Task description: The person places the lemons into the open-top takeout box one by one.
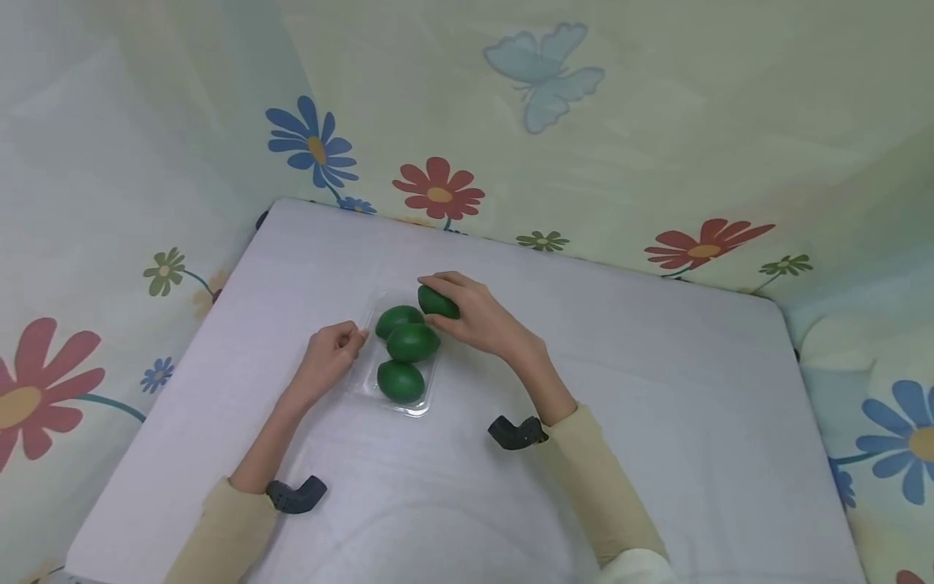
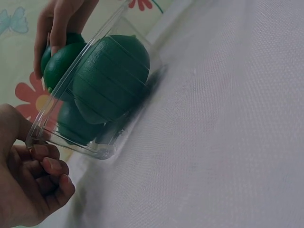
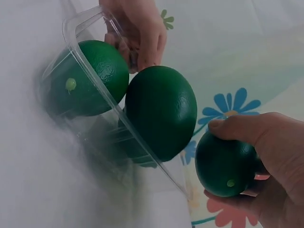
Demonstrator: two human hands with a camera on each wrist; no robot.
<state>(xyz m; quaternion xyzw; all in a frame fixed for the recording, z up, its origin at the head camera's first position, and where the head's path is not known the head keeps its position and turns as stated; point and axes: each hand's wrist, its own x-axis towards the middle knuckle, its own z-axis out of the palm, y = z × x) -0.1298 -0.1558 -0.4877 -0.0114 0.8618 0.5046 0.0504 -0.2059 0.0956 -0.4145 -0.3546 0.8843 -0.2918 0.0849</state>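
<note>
My right hand (image 1: 481, 318) grips a dark green lime (image 1: 438, 303) between thumb and fingers, at the far right corner of a clear plastic tray (image 1: 372, 391). In the right wrist view the held lime (image 3: 223, 164) shows a pale stem spot and is apart from the others. Inside the tray lie three more: one lime (image 1: 394, 316) at the far end, a middle lime (image 1: 413, 343) lying higher against it, and a near lime (image 1: 400, 382). At the tray's left side my left hand (image 1: 330, 354) pinches the rim (image 2: 39, 127), its fingers curled beneath.
A white cloth covers the table (image 1: 642, 438). Behind it hangs a curtain (image 1: 627, 162) printed with flowers and a butterfly. Dark curved pieces, one (image 1: 297, 495) at the left cuff and another (image 1: 516, 433) at the right cuff, jut out from the wrists.
</note>
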